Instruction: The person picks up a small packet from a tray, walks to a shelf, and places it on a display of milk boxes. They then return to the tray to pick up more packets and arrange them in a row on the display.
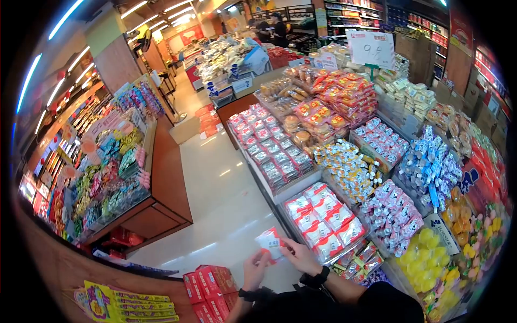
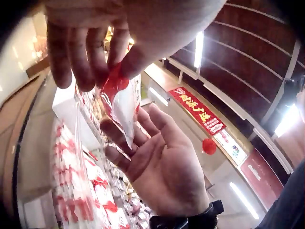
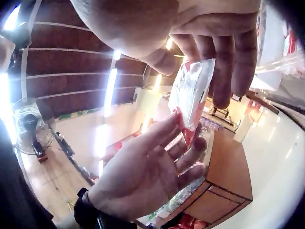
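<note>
A small white-and-red wrapped packet (image 1: 271, 243) is held up in front of the body, over the aisle floor. My left hand (image 1: 256, 271) pinches its lower red edge between thumb and fingers. On the other side my right hand (image 1: 302, 257) grips the packet by its right edge, thumb toward me. In the left wrist view the packet (image 2: 125, 102) hangs thin and edge-on between both hands, with the right palm (image 2: 167, 167) turned to the camera. The right wrist view shows the shiny wrapper (image 3: 193, 90) tilted, with the left thumb at its red part.
Right of the hands stands a bin of similar white-and-red packets (image 1: 323, 220), among several bins of wrapped sweets. Yellow round sweets (image 1: 423, 255) lie nearer. Red boxes (image 1: 210, 288) are stacked below left. A wooden display stand (image 1: 161, 215) lines the aisle's far side. A price sign (image 1: 370, 49) rises behind.
</note>
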`<state>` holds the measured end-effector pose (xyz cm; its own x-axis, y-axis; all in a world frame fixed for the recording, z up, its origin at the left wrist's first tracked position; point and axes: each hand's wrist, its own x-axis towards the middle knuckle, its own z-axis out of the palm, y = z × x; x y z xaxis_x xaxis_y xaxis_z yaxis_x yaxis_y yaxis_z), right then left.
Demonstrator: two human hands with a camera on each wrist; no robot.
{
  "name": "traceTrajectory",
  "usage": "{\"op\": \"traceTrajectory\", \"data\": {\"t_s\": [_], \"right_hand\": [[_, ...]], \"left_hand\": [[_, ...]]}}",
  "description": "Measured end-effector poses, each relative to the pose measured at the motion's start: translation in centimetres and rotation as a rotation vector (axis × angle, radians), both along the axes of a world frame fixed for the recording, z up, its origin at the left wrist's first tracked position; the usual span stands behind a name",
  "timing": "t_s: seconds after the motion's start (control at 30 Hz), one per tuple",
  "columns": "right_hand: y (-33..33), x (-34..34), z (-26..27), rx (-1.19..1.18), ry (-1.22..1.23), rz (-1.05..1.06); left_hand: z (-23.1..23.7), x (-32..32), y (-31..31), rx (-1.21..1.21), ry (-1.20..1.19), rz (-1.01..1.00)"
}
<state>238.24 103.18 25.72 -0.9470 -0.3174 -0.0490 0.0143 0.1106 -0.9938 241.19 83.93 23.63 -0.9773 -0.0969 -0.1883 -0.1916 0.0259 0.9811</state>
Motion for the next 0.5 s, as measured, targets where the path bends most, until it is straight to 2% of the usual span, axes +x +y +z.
{"op": "traceTrajectory", "data": {"t_s": [0.23,0.5], "right_hand": [[-6.0,3.3,-0.9,0.006,0.189,0.131],[-10.8,12.9,-0.3,0.094,0.173,0.356]], "left_hand": [[-0.5,8.1,-5.2,0.073,0.082,0.225],[-3.3,22.4,-9.2,0.087,0.081,0.38]]}}
